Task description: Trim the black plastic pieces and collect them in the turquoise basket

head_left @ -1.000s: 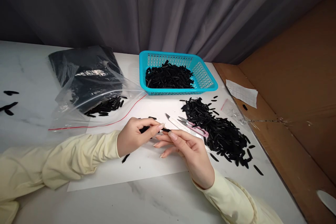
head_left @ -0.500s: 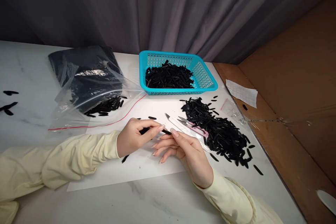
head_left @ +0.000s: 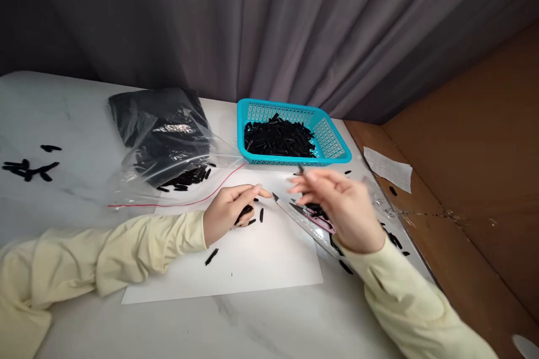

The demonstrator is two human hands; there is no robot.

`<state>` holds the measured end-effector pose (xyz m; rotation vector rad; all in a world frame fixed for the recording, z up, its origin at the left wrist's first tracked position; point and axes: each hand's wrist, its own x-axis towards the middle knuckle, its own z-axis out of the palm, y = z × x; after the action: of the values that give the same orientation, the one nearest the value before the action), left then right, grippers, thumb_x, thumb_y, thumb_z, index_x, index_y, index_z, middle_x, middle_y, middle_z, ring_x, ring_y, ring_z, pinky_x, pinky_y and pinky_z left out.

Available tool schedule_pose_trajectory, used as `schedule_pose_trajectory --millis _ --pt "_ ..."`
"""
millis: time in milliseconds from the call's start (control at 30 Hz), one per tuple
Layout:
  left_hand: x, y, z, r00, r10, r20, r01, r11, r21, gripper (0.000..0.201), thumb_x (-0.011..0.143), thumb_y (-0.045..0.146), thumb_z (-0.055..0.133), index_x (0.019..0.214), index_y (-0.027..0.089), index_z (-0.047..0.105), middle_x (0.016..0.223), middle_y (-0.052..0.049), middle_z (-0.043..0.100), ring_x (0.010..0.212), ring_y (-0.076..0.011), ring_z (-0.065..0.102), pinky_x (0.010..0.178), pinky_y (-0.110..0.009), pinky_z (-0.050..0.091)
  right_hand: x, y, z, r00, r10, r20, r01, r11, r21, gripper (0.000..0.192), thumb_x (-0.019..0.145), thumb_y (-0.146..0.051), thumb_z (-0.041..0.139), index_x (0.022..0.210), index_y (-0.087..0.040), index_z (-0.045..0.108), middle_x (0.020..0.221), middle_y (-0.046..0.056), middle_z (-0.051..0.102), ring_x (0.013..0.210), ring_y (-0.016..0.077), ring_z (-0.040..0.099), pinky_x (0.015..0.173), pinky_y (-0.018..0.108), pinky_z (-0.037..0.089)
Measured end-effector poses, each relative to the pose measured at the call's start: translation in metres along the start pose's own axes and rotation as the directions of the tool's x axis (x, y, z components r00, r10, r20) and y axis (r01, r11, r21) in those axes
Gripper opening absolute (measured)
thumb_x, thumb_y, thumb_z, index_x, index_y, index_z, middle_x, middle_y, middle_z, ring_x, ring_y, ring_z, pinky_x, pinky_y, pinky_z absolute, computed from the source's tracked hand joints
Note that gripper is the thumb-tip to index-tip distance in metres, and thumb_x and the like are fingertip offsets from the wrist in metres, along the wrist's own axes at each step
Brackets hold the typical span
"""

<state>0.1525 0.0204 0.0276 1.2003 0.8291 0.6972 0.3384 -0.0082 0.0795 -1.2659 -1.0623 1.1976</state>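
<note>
My left hand [head_left: 227, 210] is closed over the white sheet [head_left: 261, 269], its curled fingers around several short black strips [head_left: 245, 212]. Raised to the right of it is my right hand [head_left: 347, 205], smeared by motion, with a small dark strip [head_left: 300, 170] pinched at the fingertips near the front of the blue basket [head_left: 295, 160]. In the basket lies a heap of black strips [head_left: 280, 137]. Under my right hand, a loose pile of strips [head_left: 318, 210] is partly hidden. Beside it are pink-handled snips [head_left: 323, 220] and a slim white pointed tool [head_left: 301, 221].
A clear zip bag [head_left: 168, 148] with a red seal line holds dark material at the back left. Black strips [head_left: 31, 170] lie at the far left. On the right, a paper slip [head_left: 388, 168] rests on the cardboard edge. A grey curtain [head_left: 202, 28] hangs behind.
My right hand has moved away from my left, up and right toward the basket, carrying a dark strip. My left hand keeps its strips. The whole view has shifted slightly.
</note>
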Motion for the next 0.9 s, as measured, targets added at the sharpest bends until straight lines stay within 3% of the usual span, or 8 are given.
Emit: schedule_pose_trajectory --millis 100,167,267,333,433,600,800,900 --pt "0.003 0.001 0.000 1.000 -0.028 -0.003 0.027 0.997 -0.069 0.036 0.086 0.041 0.044 0.086 0.010 0.063 0.036 0.008 0.030 0.032 -0.0053 0.029 0.034 -0.016 0.022 0.041 -0.023 -0.008 0.964 -0.264 -0.026 0.242 0.918 -0.315 0.019 0.079 -0.031 0.061 0.088 -0.015 0.060 0.084 0.008 0.071 0.076 0.0206 0.067 0.062 0.033 0.056" --pt "0.003 0.001 -0.001 1.000 -0.027 0.004 0.028 0.995 -0.099 0.036 0.085 0.042 0.044 0.084 0.010 0.061 0.036 0.009 0.031 0.031 -0.0049 0.028 0.033 -0.016 0.022 0.056 -0.031 -0.008 0.918 -0.396 0.020 0.333 0.743 -0.580 0.020 0.078 -0.028 0.062 0.094 -0.016 0.059 0.085 0.008 0.070 0.080 0.0223 0.066 0.067 0.037 0.054" --pt "0.003 -0.001 -0.001 1.000 -0.024 0.011 0.025 0.991 -0.129 0.036 0.084 0.043 0.045 0.085 0.011 0.059 0.035 0.009 0.030 0.031 -0.0052 0.028 0.032 -0.015 0.021 0.049 -0.027 0.003 0.834 -0.519 0.189 0.443 0.424 -0.790 0.012 0.079 -0.023 0.061 0.089 -0.016 0.060 0.090 0.009 0.068 0.085 0.0231 0.063 0.077 0.039 0.049" --pt "0.003 -0.003 -0.001 1.000 -0.021 0.014 0.023 0.987 -0.157 0.035 0.084 0.045 0.044 0.086 0.012 0.058 0.035 0.009 0.029 0.030 -0.0054 0.028 0.032 -0.015 0.021 0.027 -0.018 0.015 0.805 -0.475 0.355 0.544 0.354 -0.761 0.006 0.083 -0.021 0.057 0.084 -0.017 0.061 0.086 0.008 0.068 0.081 0.0211 0.062 0.075 0.036 0.048" --pt "0.003 -0.004 -0.001 1.000 -0.007 0.018 0.010 0.981 -0.195 0.034 0.084 0.046 0.044 0.087 0.014 0.055 0.037 0.010 0.030 0.030 -0.0052 0.028 0.032 -0.015 0.022 -0.005 0.000 0.033 0.786 -0.381 0.488 0.618 0.439 -0.653 0.003 0.083 -0.018 0.056 0.083 -0.017 0.059 0.078 0.006 0.066 0.076 0.0186 0.060 0.069 0.030 0.048" --pt "0.004 -0.007 0.000 0.999 0.025 0.044 -0.017 0.983 -0.183 0.034 0.082 0.046 0.048 0.090 0.014 0.055 0.053 0.007 0.040 0.033 -0.0031 0.032 0.032 -0.015 0.024 -0.019 0.022 0.046 0.862 -0.265 0.433 0.494 0.632 -0.597 0.003 0.083 -0.016 0.054 0.081 -0.018 0.055 0.076 0.004 0.063 0.069 0.0157 0.058 0.065 0.027 0.046" --pt "0.005 -0.008 0.000 0.995 0.052 0.082 -0.042 0.991 -0.128 0.033 0.082 0.044 0.048 0.095 0.014 0.052 0.050 0.007 0.042 0.033 -0.0033 0.031 0.032 -0.015 0.021 -0.012 0.029 0.042 0.945 -0.050 0.324 0.201 0.869 -0.452 0.007 0.082 -0.022 0.053 0.077 -0.019 0.057 0.070 0.001 0.062 0.058 0.0124 0.056 0.056 0.025 0.046" --pt "0.003 -0.006 0.001 0.996 0.033 0.084 -0.025 0.995 -0.097 0.032 0.081 0.043 0.049 0.096 0.014 0.052 0.048 0.006 0.046 0.035 -0.0044 0.034 0.033 -0.015 0.022 -0.015 0.027 0.038 0.955 0.083 0.285 0.019 0.942 -0.336 0.013 0.080 -0.029 0.058 0.074 -0.017 0.057 0.066 0.002 0.062 0.058 0.0128 0.057 0.055 0.025 0.048"
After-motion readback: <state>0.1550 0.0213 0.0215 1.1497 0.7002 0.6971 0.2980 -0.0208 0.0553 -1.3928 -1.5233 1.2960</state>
